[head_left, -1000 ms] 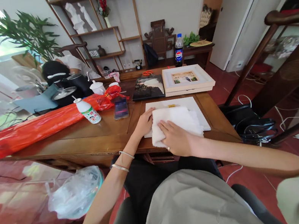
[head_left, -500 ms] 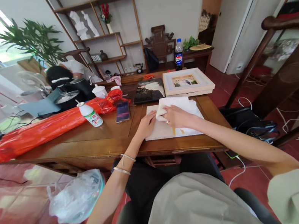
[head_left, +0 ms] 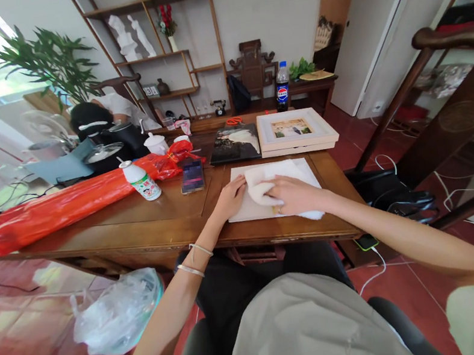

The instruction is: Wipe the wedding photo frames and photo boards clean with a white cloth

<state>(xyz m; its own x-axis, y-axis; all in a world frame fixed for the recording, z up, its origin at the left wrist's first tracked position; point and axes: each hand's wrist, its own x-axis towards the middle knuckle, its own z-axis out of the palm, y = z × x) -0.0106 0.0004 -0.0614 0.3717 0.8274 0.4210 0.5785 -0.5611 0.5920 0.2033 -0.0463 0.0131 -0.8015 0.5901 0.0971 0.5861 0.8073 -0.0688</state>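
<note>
On the wooden table in front of me lies a flat white board [head_left: 243, 212]. My left hand [head_left: 231, 195] rests on its left side with the fingers stretched out. My right hand [head_left: 292, 193] presses a folded white cloth [head_left: 261, 188] against the board, its fingers bent into the fabric. The cloth spreads over much of the right side and hangs slightly past the near edge. A small yellow-brown mark shows beside my right hand's ring; most of that area is covered.
Behind the board lie a white picture frame [head_left: 300, 145] and a dark photo panel [head_left: 233, 144]. A phone [head_left: 191, 176], a white bottle [head_left: 141, 180] and a long red plastic-wrapped bundle [head_left: 63, 208] are to the left. A cola bottle [head_left: 282, 89] stands farther back. Across the table is another person [head_left: 92, 120].
My right hand has drawn the cloth nearer to me, off the board's far edge, covering most of the yellow-brown marks. My left hand has stayed in place on the board.
</note>
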